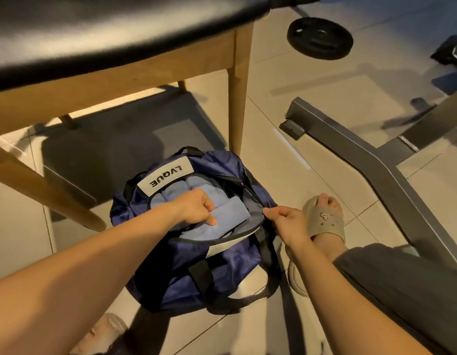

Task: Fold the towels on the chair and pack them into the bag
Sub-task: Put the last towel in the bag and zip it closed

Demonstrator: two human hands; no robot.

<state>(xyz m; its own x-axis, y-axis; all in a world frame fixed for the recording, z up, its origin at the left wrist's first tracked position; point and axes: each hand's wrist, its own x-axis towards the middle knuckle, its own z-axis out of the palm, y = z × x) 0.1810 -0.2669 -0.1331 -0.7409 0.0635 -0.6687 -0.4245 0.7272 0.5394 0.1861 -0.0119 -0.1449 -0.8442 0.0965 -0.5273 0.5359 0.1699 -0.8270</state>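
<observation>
A dark blue duffel bag (222, 267) stands open on the tiled floor in front of the wooden chair (114, 73). Several rolled light blue towels (194, 185) lie side by side inside it. My left hand (196, 208) reaches into the opening and grips one folded light blue towel (232, 211), thumb and fingers curled round its edge. My right hand (286, 221) pinches the bag's right rim and holds the opening apart. The chair's black seat shows no towels in view.
A grey metal bench frame (371, 160) runs across the floor on the right. A black weight plate (319, 38) lies at the back. My feet in beige slippers (324, 221) stand right of the bag and below it. The chair legs stand close behind the bag.
</observation>
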